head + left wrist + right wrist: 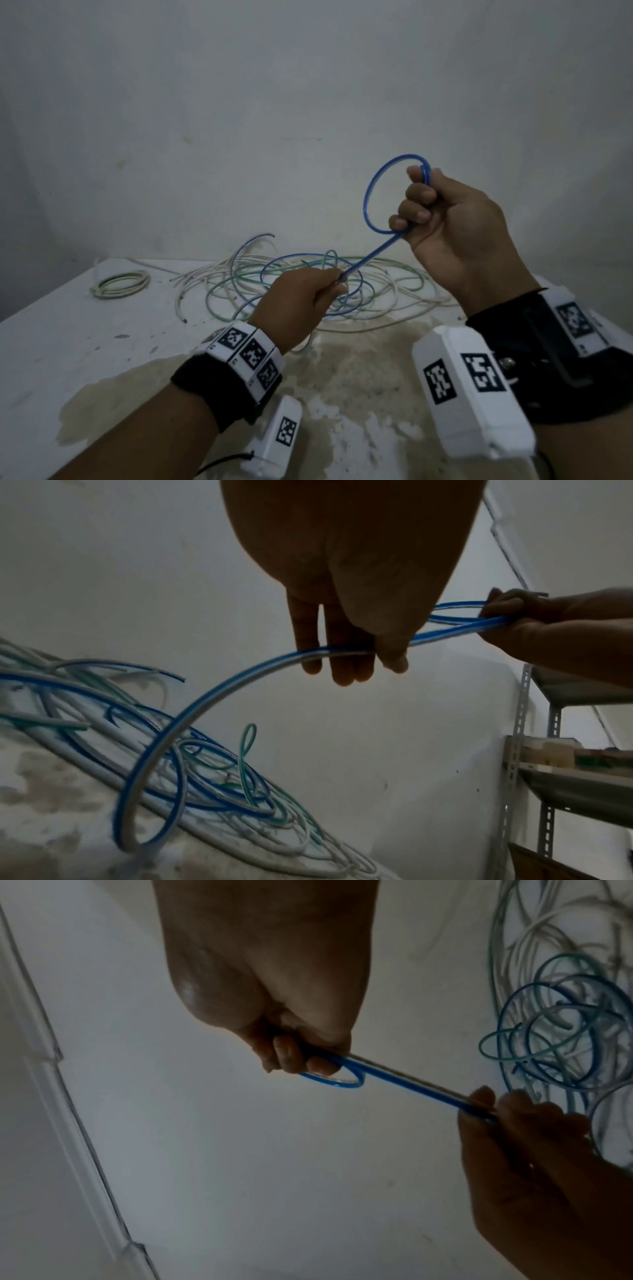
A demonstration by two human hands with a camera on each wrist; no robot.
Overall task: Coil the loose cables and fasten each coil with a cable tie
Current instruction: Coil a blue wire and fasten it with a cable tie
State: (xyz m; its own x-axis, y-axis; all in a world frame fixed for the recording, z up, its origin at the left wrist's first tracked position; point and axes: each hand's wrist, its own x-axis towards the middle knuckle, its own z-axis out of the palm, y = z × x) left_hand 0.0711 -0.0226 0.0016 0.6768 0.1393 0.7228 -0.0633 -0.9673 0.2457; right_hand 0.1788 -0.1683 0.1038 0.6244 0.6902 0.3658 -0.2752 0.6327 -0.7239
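A blue cable (371,192) forms one loop above the table, gripped by my right hand (445,212) with curled fingers. From that fist the cable runs down-left in a straight stretch to my left hand (308,298), which pinches it between thumb and fingers. In the left wrist view the blue cable (205,696) arcs from the fingers (342,653) down into the tangle. In the right wrist view the loop (335,1080) pokes out under the curled fingers (291,1053). The loose pile of white, green and blue cables (308,291) lies on the table behind my left hand.
A finished whitish coil (120,282) lies at the table's (68,342) far left. The tabletop is white with worn brown patches in front. A plain wall stands close behind. Metal shelving (534,764) is off to the right.
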